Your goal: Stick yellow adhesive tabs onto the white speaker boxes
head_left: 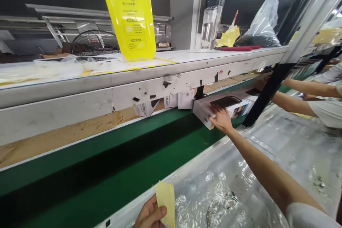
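Observation:
My right hand [221, 119] reaches far out over the green conveyor belt [139, 146] and rests on the near corner of a white product box [205, 111], fingers spread on its edge. A flat black item [226, 101] lies on top of that box. My left hand [150, 214] is at the bottom edge, pinching a small pale yellow paper slip [166, 199] upright between thumb and fingers. More white boxes [178, 99] lie further along the belt under the shelf.
A white shelf [149, 78] runs above the belt, carrying a yellow standing pouch [130, 14], a clear bottle [211, 25] and red-handled tools [237, 48]. A co-worker's arms [299, 96] reach in at the right. Crinkled plastic sheet [240, 185] covers the near table.

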